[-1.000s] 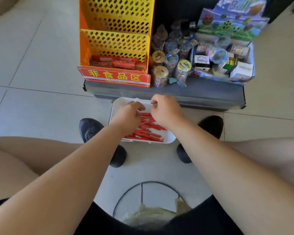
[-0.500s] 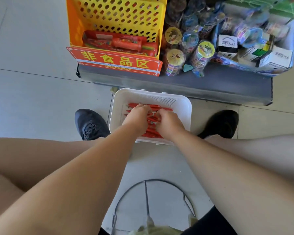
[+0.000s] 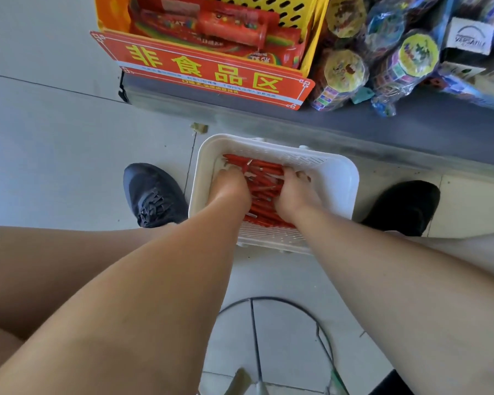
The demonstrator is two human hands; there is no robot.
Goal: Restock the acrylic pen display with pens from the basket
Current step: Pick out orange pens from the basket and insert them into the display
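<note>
A white plastic basket [image 3: 343, 178] sits on the floor tiles between my feet, holding a pile of red pens [image 3: 264, 192]. Both hands are down inside it. My left hand [image 3: 230, 189] lies on the left of the pile with its fingers curled into the pens. On the right of the pile, my right hand [image 3: 295, 195] curls its fingers around a bunch of them. The pens under both palms are hidden. No acrylic pen display is in view.
Just beyond the basket runs a grey shelf base [image 3: 411, 129]. On it stand a yellow perforated rack with a red sign [image 3: 206, 72] and wrapped toy tubs [image 3: 345, 69]. My shoes [image 3: 151, 195] [image 3: 402, 206] flank the basket. A wire ring [image 3: 297, 303] lies near me.
My hands dropped from the basket's far rim into the pen pile and closed on pens. The view tilted down and moved closer to the basket.
</note>
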